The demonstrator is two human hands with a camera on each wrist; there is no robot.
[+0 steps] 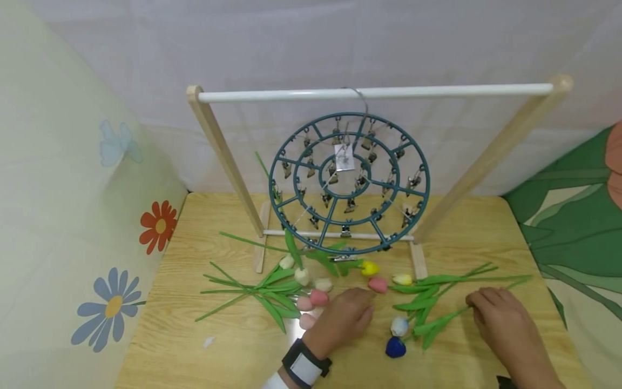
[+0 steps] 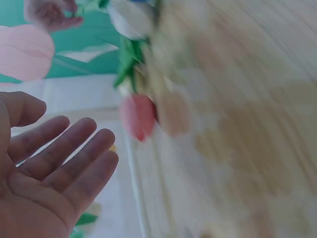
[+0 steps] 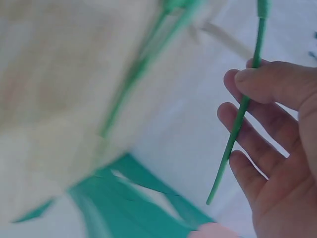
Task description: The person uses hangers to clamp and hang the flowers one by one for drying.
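Right hand (image 1: pixel 500 319), lower right, pinches a green stem (image 3: pixel 237 124) running leftward toward its bloom; left hand (image 1: pixel 347 319) hovers flat, fingers spread.

The head view looks down on the whole table (image 1: pixel 233 346) from above, while both wrist views sit close, sharing its tulips (image 1: pixel 377 284).

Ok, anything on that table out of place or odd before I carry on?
One thing: the round clip hanger hangs tilted on the white rail, its face turned toward the camera rather than level. The artificial tulips lie scattered across the wooden table in loose heaps. Nothing looks broken or spilled.
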